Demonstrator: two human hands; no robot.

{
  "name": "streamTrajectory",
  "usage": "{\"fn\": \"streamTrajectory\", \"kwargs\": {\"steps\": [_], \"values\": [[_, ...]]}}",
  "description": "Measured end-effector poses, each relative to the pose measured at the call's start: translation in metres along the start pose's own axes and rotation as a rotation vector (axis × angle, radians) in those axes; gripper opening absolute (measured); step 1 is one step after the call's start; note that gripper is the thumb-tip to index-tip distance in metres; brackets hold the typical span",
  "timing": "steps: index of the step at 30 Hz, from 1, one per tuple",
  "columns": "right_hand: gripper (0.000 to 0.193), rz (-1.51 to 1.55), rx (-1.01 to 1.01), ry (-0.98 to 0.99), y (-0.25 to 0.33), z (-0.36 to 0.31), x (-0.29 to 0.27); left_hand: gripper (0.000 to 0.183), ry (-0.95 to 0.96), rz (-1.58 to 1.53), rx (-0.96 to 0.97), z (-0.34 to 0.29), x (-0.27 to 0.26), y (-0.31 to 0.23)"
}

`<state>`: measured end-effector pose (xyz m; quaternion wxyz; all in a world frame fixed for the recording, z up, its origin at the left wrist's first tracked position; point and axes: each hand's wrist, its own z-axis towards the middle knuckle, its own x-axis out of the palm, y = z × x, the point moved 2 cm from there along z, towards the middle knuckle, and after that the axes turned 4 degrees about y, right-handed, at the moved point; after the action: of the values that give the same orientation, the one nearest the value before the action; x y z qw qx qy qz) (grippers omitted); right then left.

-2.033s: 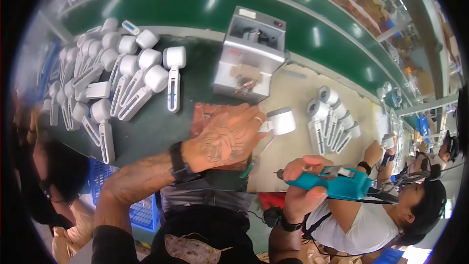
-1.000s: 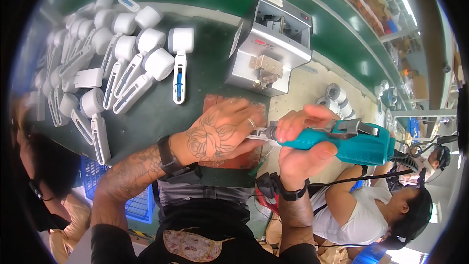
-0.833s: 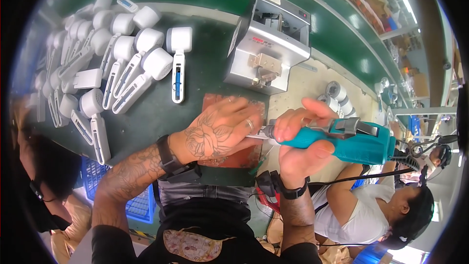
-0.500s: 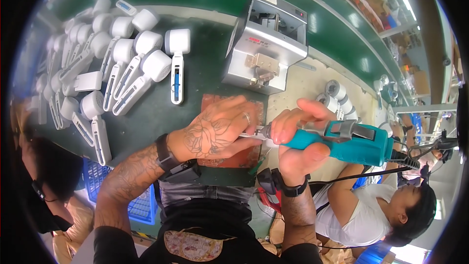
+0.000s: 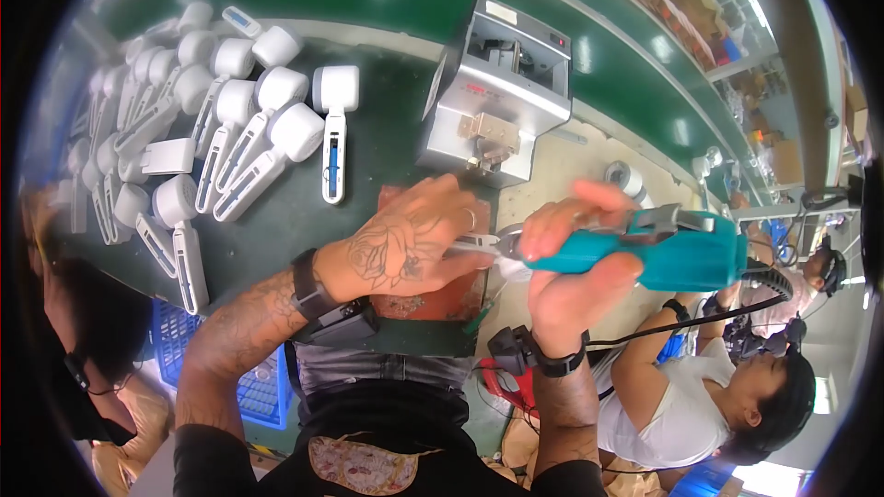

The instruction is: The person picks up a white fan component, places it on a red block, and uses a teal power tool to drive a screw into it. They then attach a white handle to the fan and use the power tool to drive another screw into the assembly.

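My left hand (image 5: 410, 239) is closed round a white plastic piece (image 5: 476, 244) whose slotted end shows past the fingers; the rest is hidden under the hand. Under it lies a reddish-brown pad (image 5: 440, 306) on the dark green bench. In my right hand (image 5: 575, 262) is a teal electric screwdriver (image 5: 695, 258), held almost level and pointing left. Its metal nose sits close against the white piece; whether the bit touches a screw is hidden. A white handheld device with a round head (image 5: 335, 133) lies alone beyond my left hand.
Many similar white devices (image 5: 244, 143) are heaped at the left. Behind my hands stands a silver box-shaped machine (image 5: 493, 97). More round white heads (image 5: 626, 177) lie at the right. A blue crate (image 5: 267, 391) is below the bench edge. A co-worker (image 5: 668, 396) sits at the right; the screwdriver's black cable passes nearby.
My right hand and the screwdriver have shifted slightly up and right. More of the white piece's slotted end now shows beside my left fingers. The whole view has shifted a little.
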<state>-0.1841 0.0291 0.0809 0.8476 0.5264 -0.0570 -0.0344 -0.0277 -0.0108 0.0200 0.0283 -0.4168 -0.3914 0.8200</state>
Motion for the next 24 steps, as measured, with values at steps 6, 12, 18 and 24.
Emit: {"fn": "streamTrajectory", "kwargs": {"steps": [6, 12, 18, 24], "values": [[0.049, 0.019, -0.095, -0.045, -0.015, 0.047, 0.01, 0.034, -0.114, 0.053, -0.009, -0.003, -0.003, 0.007], [0.044, -0.15, -0.043, -0.021, -0.035, 0.073, 0.023, 0.044, -0.07, 0.045, 0.042, -0.015, 0.003, 0.014], [0.041, -0.088, -0.108, 0.052, -0.046, 0.069, 0.025, 0.043, -0.054, 0.016, 0.055, -0.012, 0.002, 0.012], [0.047, -0.026, 0.077, 0.04, -0.031, 0.039, 0.023, 0.045, -0.041, -0.002, 0.035, -0.018, 0.001, 0.02]]}}
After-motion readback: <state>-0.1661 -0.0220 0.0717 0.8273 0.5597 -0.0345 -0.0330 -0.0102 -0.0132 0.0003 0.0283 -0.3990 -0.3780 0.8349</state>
